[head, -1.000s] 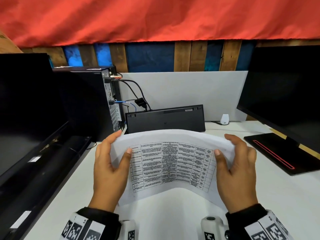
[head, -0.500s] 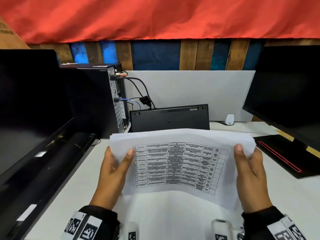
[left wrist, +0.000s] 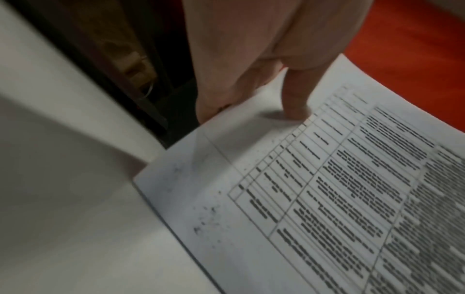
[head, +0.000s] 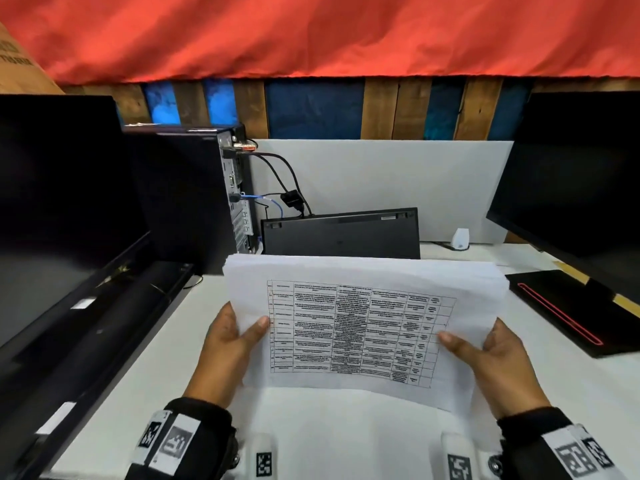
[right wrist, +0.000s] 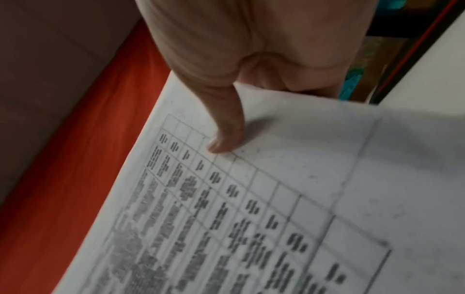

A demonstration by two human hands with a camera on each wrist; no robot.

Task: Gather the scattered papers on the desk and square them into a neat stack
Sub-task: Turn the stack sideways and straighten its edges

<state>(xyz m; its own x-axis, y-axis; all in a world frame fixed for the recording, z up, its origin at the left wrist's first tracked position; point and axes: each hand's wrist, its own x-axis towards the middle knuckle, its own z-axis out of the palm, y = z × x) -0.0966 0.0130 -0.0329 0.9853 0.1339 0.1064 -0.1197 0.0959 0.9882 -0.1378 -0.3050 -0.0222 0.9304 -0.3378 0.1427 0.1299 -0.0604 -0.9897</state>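
at the far left of the head view a glossy black monitor leans over a long black bar, both smooth and hard-edged. just right of them stands a boxy black tower with a metal back panel, and thin black and blue cables loop out of it toward the centre. above everything hangs wrinkled red cloth, with rough wood planks under it, some painted blue.

my left hand sits lower centre-left, clamped on the left edge of the papers: thumb flat on the top sheet, fingers tucked behind. in the left wrist view the thumb tip presses the white margin just beside the printed grid, and the sheet's surface shows small dark specks.

the papers fill the middle of the frame, a thin white sheaf held up off the matte white desk, tilted toward me, top sheet printed with a black table. its upper right edges are fanned, not flush. behind it a flat black keyboard stands on edge against a pale grey panel.

my right hand grips the right edge the same way, thumb on top, fingers under. a small white object sits at the panel's foot. far right, a second dark monitor rises over a flat black slab with a red line.
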